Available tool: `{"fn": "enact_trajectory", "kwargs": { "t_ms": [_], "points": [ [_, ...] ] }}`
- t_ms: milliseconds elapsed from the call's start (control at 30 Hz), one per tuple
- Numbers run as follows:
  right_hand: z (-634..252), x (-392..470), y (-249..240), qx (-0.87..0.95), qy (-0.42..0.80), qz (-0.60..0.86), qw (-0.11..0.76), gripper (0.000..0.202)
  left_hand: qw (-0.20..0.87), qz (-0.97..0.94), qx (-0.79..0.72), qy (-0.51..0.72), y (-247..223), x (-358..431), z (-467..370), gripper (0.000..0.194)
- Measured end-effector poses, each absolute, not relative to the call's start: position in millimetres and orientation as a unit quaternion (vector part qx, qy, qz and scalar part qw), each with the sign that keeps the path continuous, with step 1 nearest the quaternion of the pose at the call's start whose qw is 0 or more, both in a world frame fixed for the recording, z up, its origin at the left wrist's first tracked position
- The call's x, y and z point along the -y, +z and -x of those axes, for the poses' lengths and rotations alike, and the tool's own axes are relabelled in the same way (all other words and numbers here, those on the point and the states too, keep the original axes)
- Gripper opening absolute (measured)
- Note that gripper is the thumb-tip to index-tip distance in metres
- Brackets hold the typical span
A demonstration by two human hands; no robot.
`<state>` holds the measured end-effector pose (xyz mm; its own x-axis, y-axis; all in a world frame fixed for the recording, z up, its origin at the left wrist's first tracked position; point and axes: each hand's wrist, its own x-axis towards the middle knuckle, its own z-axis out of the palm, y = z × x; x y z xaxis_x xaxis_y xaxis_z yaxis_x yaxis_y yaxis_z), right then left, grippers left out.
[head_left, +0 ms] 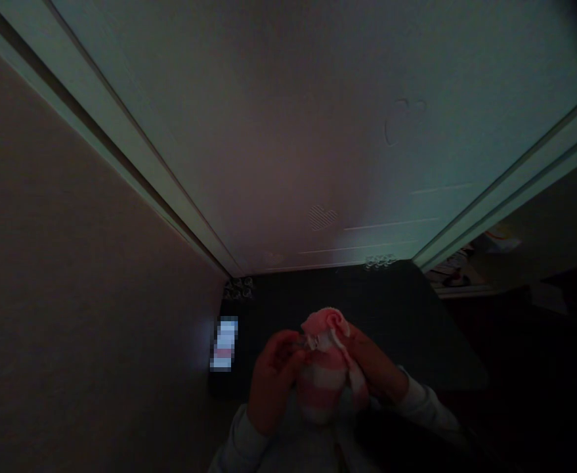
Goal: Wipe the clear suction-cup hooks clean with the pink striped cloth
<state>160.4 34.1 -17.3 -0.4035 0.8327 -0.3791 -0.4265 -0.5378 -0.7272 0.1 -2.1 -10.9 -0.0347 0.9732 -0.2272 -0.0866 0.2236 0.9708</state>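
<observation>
In the dim head view, a soft pink-and-white striped cloth, apparently a fuzzy sock [320,387], is held up in front of my body above the near edge of a dark table. My right hand [371,358] is closed around its right side, near a rolled pink fold at the top. At the upper left of the cloth, the fingers of my left hand [276,371] pinch together on a small clear or whitish piece [312,341]. Darkness and the fingers partly hide that piece, and its exact shape does not show.
The dark tabletop [268,315] stands against a pale panel [278,151] with heart patterns. A lit phone [224,345] lies at the left edge. Small clear pieces sit in clusters at the back left [239,288] and back right [379,261]. A wall [96,295] bounds the left.
</observation>
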Motion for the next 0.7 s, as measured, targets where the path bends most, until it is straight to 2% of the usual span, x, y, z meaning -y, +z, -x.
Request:
{"fn": "enact_trajectory", "kwargs": {
  "t_ms": [167,267,533,700],
  "points": [
    [-166.8,-30.4,-17.2,0.295,0.819,0.306,0.386,0.045,0.579,-0.395,-0.532,0.475,-8.3,0.9,1.4,0.028],
    [-167.5,-30.2,-14.5,0.289,0.822,0.309,0.38,0.05,0.591,-0.396,-0.524,0.468,-6.9,1.2,1.0,0.028],
    [-163.7,-34.9,-20.7,0.286,0.788,0.363,0.407,0.036,0.589,-0.386,-0.533,0.469,-7.1,1.5,0.4,0.024],
    [-165.9,-32.9,-21.5,0.299,0.801,0.338,0.393,0.041,0.572,-0.385,-0.547,0.474,-3.1,1.3,1.3,0.025]
  ]
}}
